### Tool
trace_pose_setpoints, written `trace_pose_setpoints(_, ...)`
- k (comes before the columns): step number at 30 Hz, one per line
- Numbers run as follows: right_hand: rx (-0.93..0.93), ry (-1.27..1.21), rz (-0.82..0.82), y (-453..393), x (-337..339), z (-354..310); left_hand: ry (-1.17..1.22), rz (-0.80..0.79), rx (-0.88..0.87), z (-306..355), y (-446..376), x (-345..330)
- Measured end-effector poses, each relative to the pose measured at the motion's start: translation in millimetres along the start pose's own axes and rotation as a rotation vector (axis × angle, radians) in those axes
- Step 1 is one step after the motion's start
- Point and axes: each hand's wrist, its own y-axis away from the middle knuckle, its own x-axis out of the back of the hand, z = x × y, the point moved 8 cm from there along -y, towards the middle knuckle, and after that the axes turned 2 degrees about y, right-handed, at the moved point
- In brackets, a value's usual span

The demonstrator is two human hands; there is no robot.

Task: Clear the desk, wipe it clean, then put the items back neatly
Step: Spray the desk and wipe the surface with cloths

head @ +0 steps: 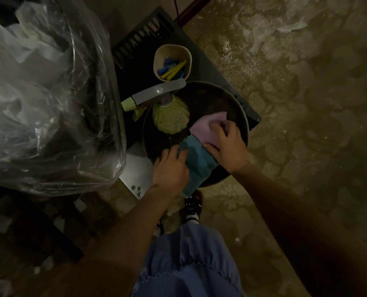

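Note:
A round dark basin (240, 116) sits on a low black stand. Inside it lie a pink cloth (204, 127) and a teal cloth (197, 161) that hangs over the near rim. My left hand (170, 168) grips the teal cloth at its left edge. My right hand (226, 142) lies on the pink cloth where it meets the teal one, fingers curled into the fabric. A yellow-green spray bottle (169, 116) with a grey trigger head (157, 91) stands in the basin's far left part.
A beige cup (172, 63) holding blue and yellow clips stands behind the basin on the black stand (212, 69). A large clear plastic bag (49, 99) full of stuff fills the left. Bare concrete floor (307, 103) spreads to the right. My shoe (192, 205) is below the basin.

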Motion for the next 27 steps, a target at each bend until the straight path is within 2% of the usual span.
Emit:
trace_pose_setpoints(5,0.047,-0.032,-0.025,0,-4,-8,-0.008,0.013,0.001,1,1,-2)
trace_pose_setpoints(9,-0.019,-0.052,-0.009,1,3,-4,-0.005,0.002,0.004,2,6,-4)
trace_pose_setpoints(16,-0.083,-0.120,0.044,34,55,13,-0.078,-0.070,0.003,5,31,-2)
trace_pose_setpoints(23,0.004,-0.174,0.048,86,146,-26,-0.026,-0.032,0.022,18,92,64)
trace_pose_setpoints(27,0.052,-0.189,0.092,113,199,-79,-0.003,0.078,0.046,18,143,123)
